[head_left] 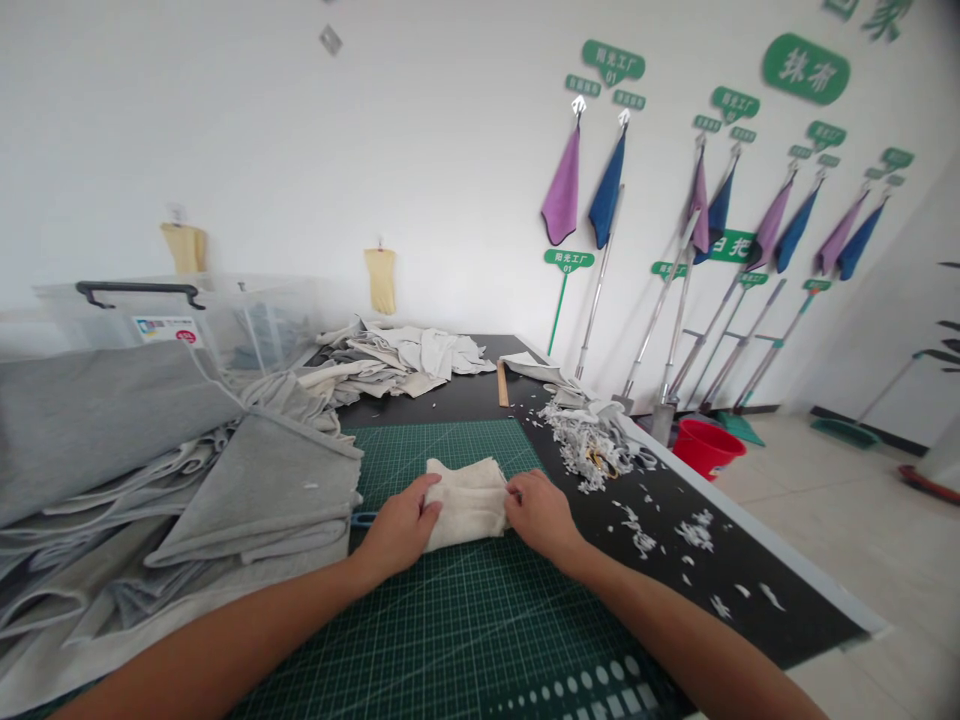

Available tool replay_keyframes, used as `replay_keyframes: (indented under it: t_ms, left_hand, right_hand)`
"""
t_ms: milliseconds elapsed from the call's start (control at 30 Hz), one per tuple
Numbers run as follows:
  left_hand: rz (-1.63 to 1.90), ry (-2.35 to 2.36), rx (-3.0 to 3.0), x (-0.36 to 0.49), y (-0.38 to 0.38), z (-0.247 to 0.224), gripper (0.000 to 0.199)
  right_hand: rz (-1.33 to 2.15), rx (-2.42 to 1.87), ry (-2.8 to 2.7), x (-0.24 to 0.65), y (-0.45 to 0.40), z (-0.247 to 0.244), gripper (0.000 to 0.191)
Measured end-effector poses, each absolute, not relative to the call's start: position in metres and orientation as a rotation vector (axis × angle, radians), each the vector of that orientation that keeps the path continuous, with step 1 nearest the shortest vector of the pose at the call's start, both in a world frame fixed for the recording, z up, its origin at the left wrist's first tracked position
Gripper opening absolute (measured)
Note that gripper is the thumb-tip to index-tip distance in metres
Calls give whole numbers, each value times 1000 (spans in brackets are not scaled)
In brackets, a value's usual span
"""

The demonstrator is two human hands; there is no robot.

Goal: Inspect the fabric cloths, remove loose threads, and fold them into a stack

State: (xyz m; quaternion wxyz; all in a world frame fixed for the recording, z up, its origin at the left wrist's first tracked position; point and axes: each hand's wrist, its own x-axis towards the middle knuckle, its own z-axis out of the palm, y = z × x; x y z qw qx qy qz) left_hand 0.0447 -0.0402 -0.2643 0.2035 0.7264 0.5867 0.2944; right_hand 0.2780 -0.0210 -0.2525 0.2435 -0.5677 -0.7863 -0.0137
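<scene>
A folded cream terry cloth (pixel 469 503) lies on the green cutting mat (pixel 457 640). My left hand (pixel 400 527) grips its left end, and my right hand (pixel 541 517) holds its right edge. Just left of my left hand, a small blue loop (pixel 363 519), perhaps a scissor handle, pokes out from under a stack of folded grey fabric (pixel 255 490). The rest of that blue item is hidden.
Beyond the mat, the black table (pixel 442 397) holds a heap of beige offcuts (pixel 405 360), a wooden ruler (pixel 502 384) and white fabric scraps (pixel 585 445). A clear plastic bin (pixel 180 322) stands back left. A red bucket (pixel 705 447) sits on the floor past the table's right edge.
</scene>
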Motion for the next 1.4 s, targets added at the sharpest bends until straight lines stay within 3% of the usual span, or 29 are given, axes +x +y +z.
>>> replay_keyframes:
  t_ms: [233,467,667,867,1100,1267,1400]
  left_hand:
    - [558,1801,2118,42,-39,-264,47]
    - [426,1962,2217,47,-50,-260,65]
    - [558,1855,2033,48,-48,-265,77]
    - [562,1831,1966,48,-45,-263,75]
    - [538,1864,1995,46,-45,-267,68]
    - [670,1759,1880,45,-43,-267,53]
    - [951,1477,1608,49,-42,-264,60]
  right_hand:
    - [29,-1589,-2106,289,-17,-258,17]
    - [176,-1637,-2160,281,-26,-257,57]
    - [209,-1670,-2201,273,-33,-256,63]
    - [573,-1774,-2062,276,-24,-266,78]
    - [804,-1531,-1940,277,-22,-269,28]
    - [838,-1205,-1773,271,-31,-265,29]
    - [896,-896,-1625,268,-35,-259,40]
